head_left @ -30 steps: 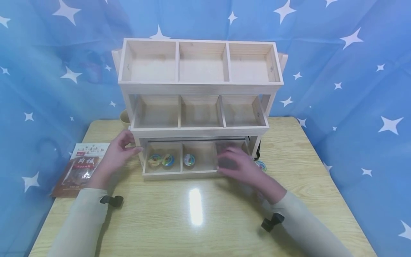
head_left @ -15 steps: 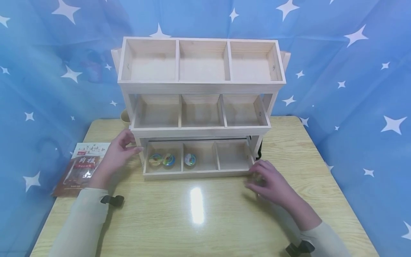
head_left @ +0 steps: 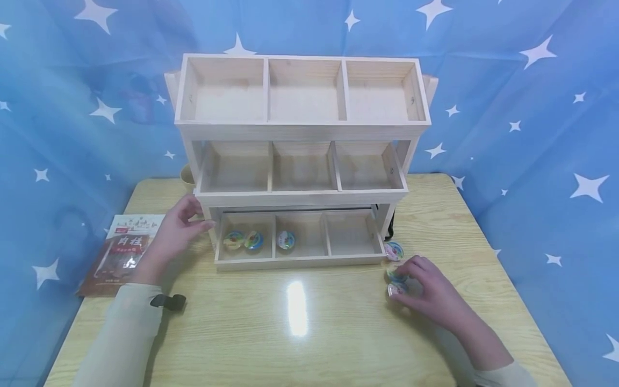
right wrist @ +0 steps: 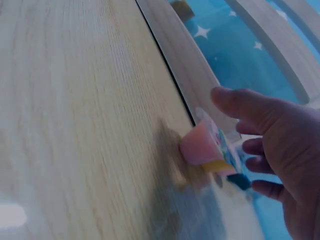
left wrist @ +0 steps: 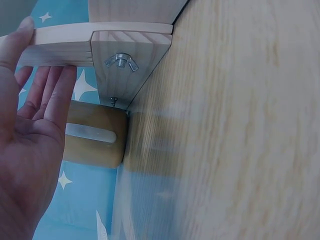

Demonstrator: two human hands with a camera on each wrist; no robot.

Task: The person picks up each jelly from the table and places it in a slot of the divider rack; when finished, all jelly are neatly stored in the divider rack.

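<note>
On the left, my left hand [head_left: 178, 232] holds the side leg of a three-tier wooden shelf [head_left: 302, 133]. The left wrist view has the thumb on one face of the wooden post [left wrist: 60, 45] and the fingertips on the other. My right hand [head_left: 432, 293] hovers over small jelly cups right of the shelf, fingers spread around a cup [head_left: 397, 289] and a second cup [head_left: 395, 274]. A third jelly cup [head_left: 394, 251] lies by the shelf corner. In the right wrist view, a pink jelly cup [right wrist: 199, 144] stands before the loosely bent fingers, thumb apart from it.
In the bottom tier's left compartment lie two jelly cups [head_left: 243, 241], and another cup [head_left: 286, 240] is in its middle one. A brown packet [head_left: 118, 258] lies at the table's left. Behind the shelf's left leg stands a tan cup [head_left: 187, 177]. A starry blue curtain surrounds the table.
My right hand has moved from the bottom tier's right compartment out to the right and towards me, over the jelly cups on the table. The left hand keeps its place on the shelf.
</note>
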